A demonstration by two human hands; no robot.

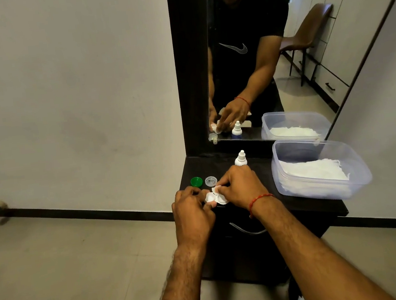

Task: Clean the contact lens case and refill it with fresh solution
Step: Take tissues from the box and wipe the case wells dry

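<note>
Two hands met over the front of the dark tabletop point(299, 208), and between them sat the white contact lens case point(214, 198), lifted little or not at all off the surface; which, I could not tell. The left hand point(192, 215) pinched the case's near end, apparently to steady it, while the right hand point(240, 189) closed its fingertips on a small scrap of white tissue point(214, 189) pressed at one well, which reads as wiping it dry or clean. Both caps lay off, just behind the hands: one green cap point(196, 182) and one clear cap point(211, 181), side by side, probably parked there so the wells stayed open. One white dropper bottle point(240, 159) of solution stood upright behind the right hand, capped, within easy reach for refilling. One clear plastic tub point(357, 155) at the right held a pile of white tissues point(314, 173), presumably the wiping supply. The mirror point(256, 67) behind repeated the scene. Refilling seemed not yet begun.
</note>
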